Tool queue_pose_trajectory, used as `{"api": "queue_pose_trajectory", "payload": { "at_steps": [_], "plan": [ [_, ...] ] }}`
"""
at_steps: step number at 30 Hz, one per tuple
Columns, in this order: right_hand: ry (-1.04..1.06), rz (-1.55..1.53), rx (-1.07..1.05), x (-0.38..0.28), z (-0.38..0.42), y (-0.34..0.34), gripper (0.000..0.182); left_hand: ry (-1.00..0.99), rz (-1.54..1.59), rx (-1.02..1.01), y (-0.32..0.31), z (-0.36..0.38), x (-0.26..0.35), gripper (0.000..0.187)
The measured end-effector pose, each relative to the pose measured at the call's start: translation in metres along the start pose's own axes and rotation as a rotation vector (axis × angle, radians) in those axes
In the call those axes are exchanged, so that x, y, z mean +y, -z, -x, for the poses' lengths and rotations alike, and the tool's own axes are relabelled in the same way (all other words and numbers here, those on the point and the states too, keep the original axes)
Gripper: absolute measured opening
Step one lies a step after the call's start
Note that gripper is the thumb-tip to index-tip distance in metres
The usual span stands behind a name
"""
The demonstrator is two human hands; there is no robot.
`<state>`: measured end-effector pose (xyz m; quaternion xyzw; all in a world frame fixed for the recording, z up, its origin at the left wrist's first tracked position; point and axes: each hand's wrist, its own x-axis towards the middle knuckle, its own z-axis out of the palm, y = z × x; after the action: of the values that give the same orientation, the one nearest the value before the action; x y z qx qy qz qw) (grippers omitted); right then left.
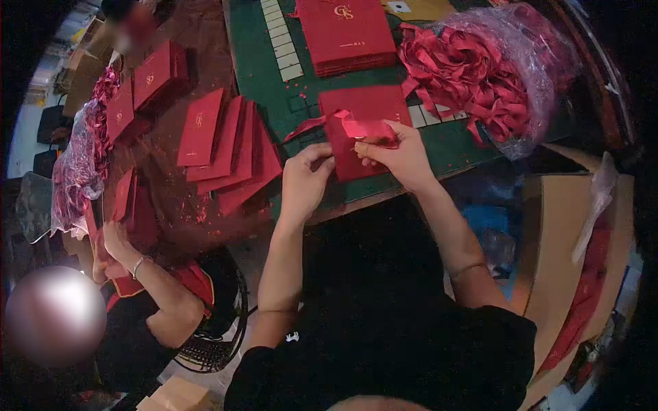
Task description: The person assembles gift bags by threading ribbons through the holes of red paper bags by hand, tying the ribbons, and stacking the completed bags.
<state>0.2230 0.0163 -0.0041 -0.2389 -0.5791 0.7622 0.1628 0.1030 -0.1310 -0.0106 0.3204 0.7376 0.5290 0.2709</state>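
Observation:
A red card or folder (363,168) lies flat in front of me near the edge of the green mat. My right hand (404,154) is over it, thumb and fingers pinched on a red ribbon (363,128). One end of the ribbon trails left past the card's edge. At the card's left edge is my left hand (306,179), its fingers curled and thumb near the index finger. Whatever sits between those fingertips is too small to make out. Behind the card stands a neat stack of red cards (349,41) with gold lettering.
A plastic bag of loose red ribbons (473,75) lies at back right. Fanned red cards (233,147) cover the brown table to the left. Beside me, a co-worker's hands (118,243) handle red cards. An open cardboard box (555,253) stands at right.

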Motion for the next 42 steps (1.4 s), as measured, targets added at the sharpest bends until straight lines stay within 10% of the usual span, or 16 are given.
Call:
{"api": "queue_pose_trajectory", "payload": {
  "at_steps": [18,42],
  "plan": [
    [0.258,0.405,0.07,0.009,0.01,-0.013,0.014,-0.196,-0.135,-0.047,0.001,0.003,-0.025,0.019],
    [-0.017,0.084,-0.185,-0.011,-0.001,0.007,0.013,-0.254,-0.149,-0.044,0.005,0.006,-0.002,0.017]
  ]
}}
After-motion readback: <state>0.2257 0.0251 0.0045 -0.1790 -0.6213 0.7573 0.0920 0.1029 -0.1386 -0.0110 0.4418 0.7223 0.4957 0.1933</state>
